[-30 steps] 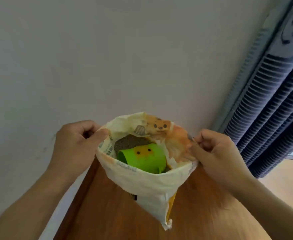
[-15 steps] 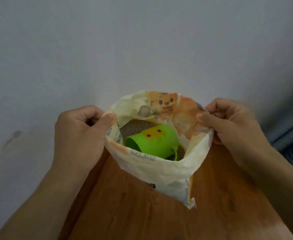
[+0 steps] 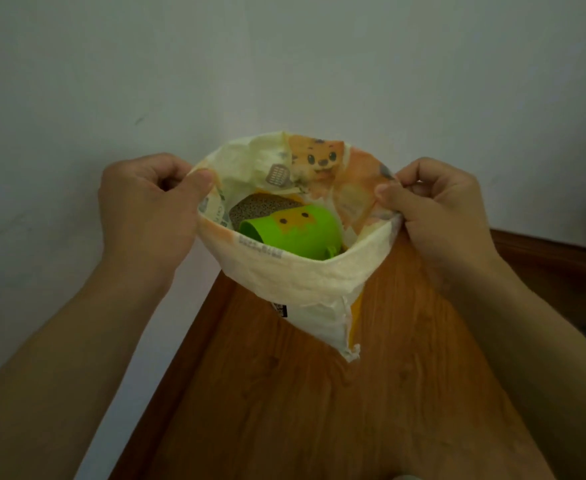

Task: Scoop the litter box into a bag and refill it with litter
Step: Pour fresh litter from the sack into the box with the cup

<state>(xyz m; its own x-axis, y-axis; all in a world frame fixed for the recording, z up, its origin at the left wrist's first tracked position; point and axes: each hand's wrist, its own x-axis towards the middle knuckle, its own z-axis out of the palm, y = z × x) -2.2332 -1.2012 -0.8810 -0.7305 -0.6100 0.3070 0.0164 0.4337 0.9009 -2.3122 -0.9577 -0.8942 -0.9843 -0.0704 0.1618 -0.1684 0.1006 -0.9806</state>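
Where the rim is pinched at left and right, the litter bag (image 3: pixel 295 282) is held spread open: the left edge is gripped between thumb and curled fingers of the left hand (image 3: pixel 146 216), the right edge likewise by the right hand (image 3: pixel 440 216). Inside, a green cup (image 3: pixel 295 233) is seen lying on its side upon grey litter (image 3: pixel 260 207). The bag is held over a wooden floor (image 3: pixel 319 393), close to a pale wall (image 3: pixel 284 64) beyond it.
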